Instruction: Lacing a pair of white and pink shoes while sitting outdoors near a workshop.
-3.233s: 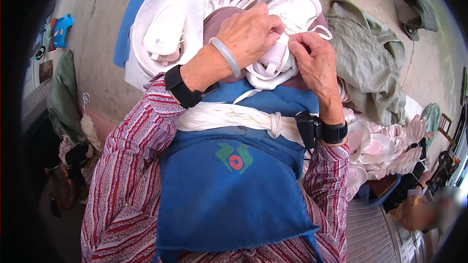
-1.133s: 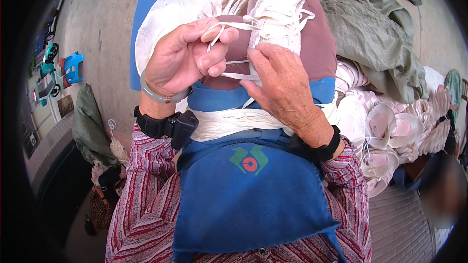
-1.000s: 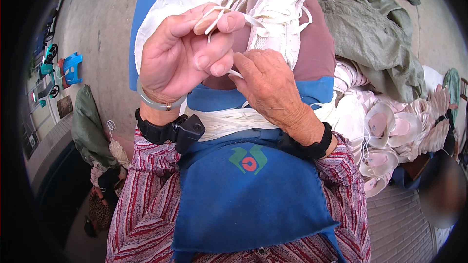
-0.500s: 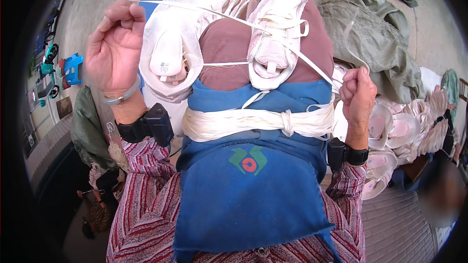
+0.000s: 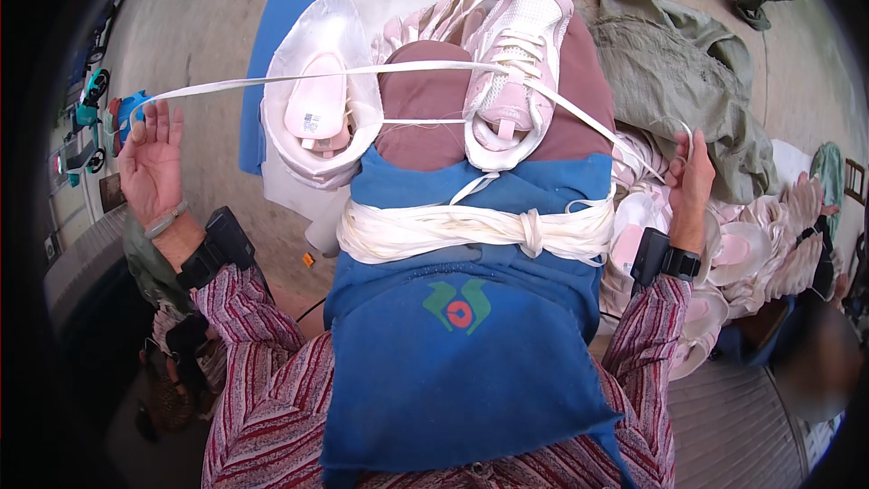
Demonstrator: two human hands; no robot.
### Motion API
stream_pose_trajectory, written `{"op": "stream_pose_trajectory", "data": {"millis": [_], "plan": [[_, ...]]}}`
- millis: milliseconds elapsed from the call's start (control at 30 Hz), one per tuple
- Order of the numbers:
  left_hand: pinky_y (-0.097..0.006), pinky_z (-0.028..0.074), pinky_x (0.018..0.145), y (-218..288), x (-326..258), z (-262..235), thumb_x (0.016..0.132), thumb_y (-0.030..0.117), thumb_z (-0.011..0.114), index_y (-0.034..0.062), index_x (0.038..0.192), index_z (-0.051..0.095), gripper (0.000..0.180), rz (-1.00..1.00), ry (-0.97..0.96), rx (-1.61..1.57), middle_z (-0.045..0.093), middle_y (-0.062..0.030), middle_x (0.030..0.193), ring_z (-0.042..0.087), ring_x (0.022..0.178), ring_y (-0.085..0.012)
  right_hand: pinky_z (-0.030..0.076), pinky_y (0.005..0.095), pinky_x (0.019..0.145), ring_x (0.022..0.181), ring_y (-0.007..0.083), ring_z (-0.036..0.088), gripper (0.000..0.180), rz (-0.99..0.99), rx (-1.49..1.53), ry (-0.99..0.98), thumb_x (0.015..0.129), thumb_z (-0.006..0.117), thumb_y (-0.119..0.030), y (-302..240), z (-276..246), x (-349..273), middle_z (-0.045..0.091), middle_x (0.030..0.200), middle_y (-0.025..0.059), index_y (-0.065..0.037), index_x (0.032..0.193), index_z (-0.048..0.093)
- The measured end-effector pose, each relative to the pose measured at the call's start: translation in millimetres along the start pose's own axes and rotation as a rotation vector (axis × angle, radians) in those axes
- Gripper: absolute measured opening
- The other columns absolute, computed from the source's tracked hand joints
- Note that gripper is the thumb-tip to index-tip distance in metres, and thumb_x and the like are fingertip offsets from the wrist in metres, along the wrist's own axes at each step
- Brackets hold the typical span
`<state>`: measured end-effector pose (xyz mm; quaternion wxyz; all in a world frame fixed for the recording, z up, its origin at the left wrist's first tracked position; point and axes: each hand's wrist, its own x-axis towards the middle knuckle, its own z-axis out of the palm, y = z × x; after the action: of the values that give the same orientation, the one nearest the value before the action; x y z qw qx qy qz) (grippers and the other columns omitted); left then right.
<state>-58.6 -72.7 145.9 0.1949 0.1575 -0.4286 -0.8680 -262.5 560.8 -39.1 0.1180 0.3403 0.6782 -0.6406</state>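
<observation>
A pale pink sneaker (image 5: 514, 72) rests on my lap with its toe pointing away from me. White laces (image 5: 362, 71) run out of it to both sides, pulled taut. My left hand (image 5: 151, 163) is far out to the left, palm up, with one lace end held at the thumb. My right hand (image 5: 692, 177) is out to the right, closed on the other lace end. A second pink shoe upper (image 5: 317, 109) lies left of my knee. A bundle of white laces (image 5: 471, 228) is tied across my blue apron (image 5: 462, 344).
A heap of pale pink shoe uppers (image 5: 751, 244) lies at my right. A green cloth (image 5: 670, 72) is spread beyond it. A blue mat (image 5: 299, 9) with a white sheet covers the concrete floor ahead. Small tools (image 5: 90, 118) sit at the far left.
Both hands were together at the sneaker working the laces. They have since swung wide apart to left and right, drawing the lace ends out taut.
</observation>
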Motion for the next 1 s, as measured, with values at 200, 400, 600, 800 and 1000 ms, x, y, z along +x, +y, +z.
{"op": "stream_pose_trajectory", "data": {"millis": [200, 400, 600, 800, 1000], "plan": [[-0.041, 0.036, 0.106, -67, 32, 80, 0.094, 0.008, 0.045, -0.0035, 0.1, 0.057, 0.017, 0.091, -0.03, -0.154, 0.057, -0.0114, 0.106, 0.055, 0.1, -0.0221, 0.048, 0.0386, 0.076, 0.083, 0.0302, 0.06, 0.023, -1.008, -0.875, -0.015, 0.086, 0.063, -0.02, -18, 67, -59, 0.062, 0.088, 0.0145, -0.003, 0.101, 0.067], [-0.024, 0.04, 0.058, -169, 27, 142, 0.098, 0.031, 0.054, 0.006, 0.106, 0.059, 0.026, -0.278, -0.383, 0.09, 0.051, 0.0015, 0.073, 0.041, 0.055, -0.0037, 0.05, 0.04, 0.069, 0.08, 0.0332, 0.06, 0.035, -1.145, -0.781, -0.357, 0.077, 0.075, -0.024, -16, 144, -112, 0.056, 0.094, 0.0147, -0.003, 0.102, 0.061], [-0.033, 0.046, 0.061, -260, 7, 179, 0.086, 0.024, 0.068, 0.0032, 0.09, 0.064, 0.021, 0.012, -0.362, 1.118, 0.06, -0.0055, 0.078, 0.055, 0.065, -0.018, 0.049, 0.0426, 0.065, 0.076, 0.0356, 0.058, 0.029, -0.971, -0.697, -0.398, 0.079, 0.07, -0.014, 0, 148, -113, 0.053, 0.091, 0.0176, 0.0, 0.099, 0.054], [-0.033, 0.047, 0.061, -284, 14, 181, 0.084, 0.018, 0.069, 0.0002, 0.083, 0.062, 0.019, 0.267, -0.462, 1.398, 0.058, -0.0107, 0.076, 0.059, 0.065, -0.0228, 0.049, 0.0407, 0.065, 0.075, 0.0334, 0.058, 0.027, -0.93, -0.631, -0.377, 0.078, 0.067, -0.008, 6, 149, -111, 0.054, 0.091, 0.0172, 0.0, 0.101, 0.055], [-0.035, 0.046, 0.056, -277, 15, 181, 0.083, 0.019, 0.07, 0.0013, 0.08, 0.06, 0.02, 0.063, -0.475, 1.47, 0.058, -0.0093, 0.067, 0.058, 0.059, -0.0228, 0.049, 0.0386, 0.066, 0.074, 0.0316, 0.059, 0.02, -1.056, -0.567, -0.396, 0.076, 0.063, -0.002, -3, 153, -109, 0.055, 0.088, 0.0153, -0.002, 0.096, 0.061]]}}
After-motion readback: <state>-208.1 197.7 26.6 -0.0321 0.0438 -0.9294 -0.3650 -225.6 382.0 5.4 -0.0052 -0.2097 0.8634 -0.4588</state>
